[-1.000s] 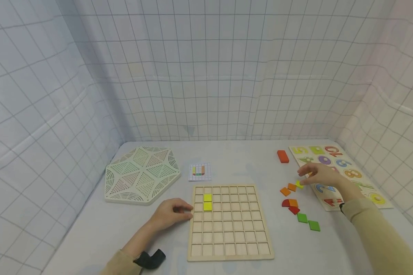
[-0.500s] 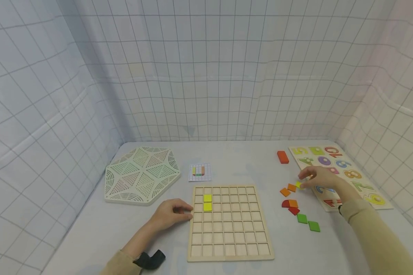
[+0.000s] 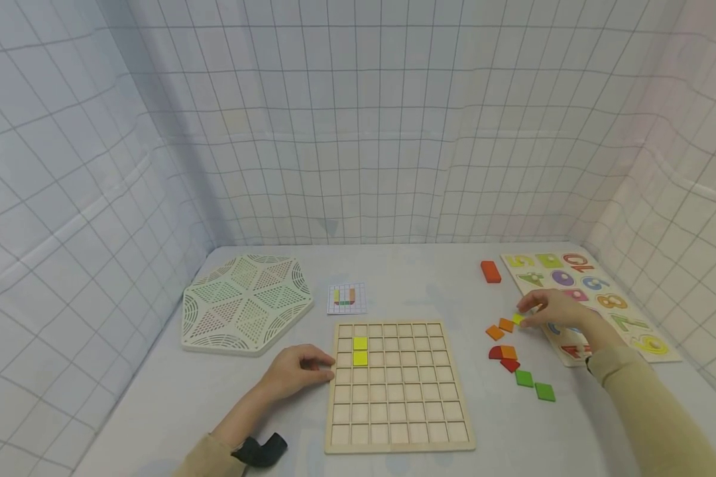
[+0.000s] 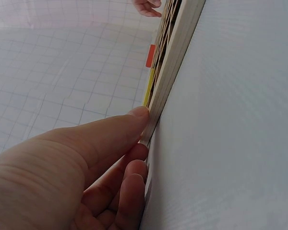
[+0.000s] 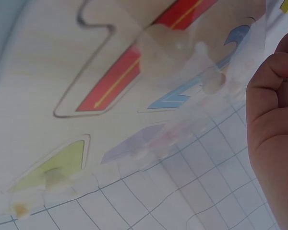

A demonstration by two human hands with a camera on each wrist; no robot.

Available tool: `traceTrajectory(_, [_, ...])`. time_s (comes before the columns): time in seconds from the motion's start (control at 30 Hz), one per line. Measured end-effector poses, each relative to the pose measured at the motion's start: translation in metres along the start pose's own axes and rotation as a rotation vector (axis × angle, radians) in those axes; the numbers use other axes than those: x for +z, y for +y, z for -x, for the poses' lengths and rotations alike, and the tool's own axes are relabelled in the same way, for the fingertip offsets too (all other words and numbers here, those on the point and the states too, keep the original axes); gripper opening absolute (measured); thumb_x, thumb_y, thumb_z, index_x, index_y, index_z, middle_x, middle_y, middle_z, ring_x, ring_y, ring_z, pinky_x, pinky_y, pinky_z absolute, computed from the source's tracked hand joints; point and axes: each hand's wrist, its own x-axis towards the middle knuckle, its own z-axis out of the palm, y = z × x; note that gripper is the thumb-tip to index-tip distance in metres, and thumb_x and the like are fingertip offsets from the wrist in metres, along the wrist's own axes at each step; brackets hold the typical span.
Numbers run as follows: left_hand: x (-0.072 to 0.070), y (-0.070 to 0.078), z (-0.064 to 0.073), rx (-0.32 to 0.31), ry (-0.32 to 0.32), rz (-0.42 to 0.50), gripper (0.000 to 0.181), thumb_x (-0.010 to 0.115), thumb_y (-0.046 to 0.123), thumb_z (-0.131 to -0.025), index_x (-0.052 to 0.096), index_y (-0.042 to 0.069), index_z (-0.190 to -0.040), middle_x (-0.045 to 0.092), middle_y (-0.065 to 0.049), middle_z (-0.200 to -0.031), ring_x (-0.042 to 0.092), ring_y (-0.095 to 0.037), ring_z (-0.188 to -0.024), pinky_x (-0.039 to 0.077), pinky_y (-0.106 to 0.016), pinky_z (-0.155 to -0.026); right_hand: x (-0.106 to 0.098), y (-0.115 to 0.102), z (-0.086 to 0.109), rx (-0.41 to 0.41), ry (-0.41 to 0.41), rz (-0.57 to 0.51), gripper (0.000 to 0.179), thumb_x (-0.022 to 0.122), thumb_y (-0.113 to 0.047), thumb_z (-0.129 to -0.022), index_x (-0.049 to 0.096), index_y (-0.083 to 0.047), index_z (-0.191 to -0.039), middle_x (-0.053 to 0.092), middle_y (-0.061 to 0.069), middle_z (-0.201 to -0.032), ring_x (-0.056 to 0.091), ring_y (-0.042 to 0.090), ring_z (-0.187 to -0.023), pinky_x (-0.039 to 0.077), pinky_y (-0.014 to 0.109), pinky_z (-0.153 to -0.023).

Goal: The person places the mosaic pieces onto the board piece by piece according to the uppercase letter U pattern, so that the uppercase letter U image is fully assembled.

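A wooden grid board (image 3: 396, 391) lies in the middle, with two yellow square tiles (image 3: 360, 350) one behind the other in its second column. At the board's left rim my left hand (image 3: 298, 372) rests its thumb and fingertips against the edge; in the left wrist view the thumb (image 4: 110, 132) touches the rim, with the other fingers bent below. My right hand (image 3: 555, 310) is over at the right, thumb and curled fingers at a loose yellow tile (image 3: 518, 318). The right wrist view shows only part of that hand (image 5: 276, 105), its fingertips cut off.
Close by lie orange tiles (image 3: 506, 325), red curved pieces (image 3: 510, 365) and green tiles (image 3: 524, 378). A number puzzle (image 3: 614, 324) lies under the right forearm. A red block (image 3: 490, 271), pattern card (image 3: 347, 299) and hexagonal game board (image 3: 247, 305) stand farther back.
My right hand's fingers have lowered slightly and closed in on the loose yellow tile. The left hand and the board have stayed put.
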Motion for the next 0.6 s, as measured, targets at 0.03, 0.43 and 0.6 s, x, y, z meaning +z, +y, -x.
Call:
traceTrajectory(0.03, [0.0002,-0.0003,-0.0001,0.001,0.001,0.002,0.023,0.077,0.032,-0.077,0.072,0.018,-0.095,0.059,0.008,-0.077,0.052,-0.012,-0.070,0.042,-0.025,-0.063,0.0000,-0.0006,-0.0001,0.000,-0.001,0.004,0.037,0.075,-0.025,-0.080,0.061,-0.002,-0.107,0.063,0.012,-0.107,0.053,0.030,-0.098,0.042,0.041,-0.082])
traceTrajectory(0.43, [0.0014,-0.0017,-0.0003,0.000,0.011,-0.008,0.023,0.077,0.032,-0.076,0.072,0.019,-0.094,0.058,0.008,-0.078,0.052,-0.012,-0.071,0.042,-0.025,-0.064,0.0017,0.0016,-0.0013,-0.012,-0.003,0.006,0.035,0.076,-0.023,-0.078,0.063,-0.003,-0.104,0.065,0.009,-0.104,0.053,0.027,-0.095,0.041,0.039,-0.080])
traceTrajectory(0.6, [0.0012,-0.0015,-0.0004,-0.006,0.007,-0.004,0.023,0.077,0.032,-0.076,0.073,0.019,-0.094,0.058,0.007,-0.077,0.052,-0.012,-0.071,0.042,-0.025,-0.064,0.0037,0.0038,-0.0038,0.025,-0.009,0.013,0.036,0.078,-0.026,-0.077,0.064,-0.006,-0.103,0.064,0.007,-0.103,0.051,0.025,-0.093,0.041,0.039,-0.080])
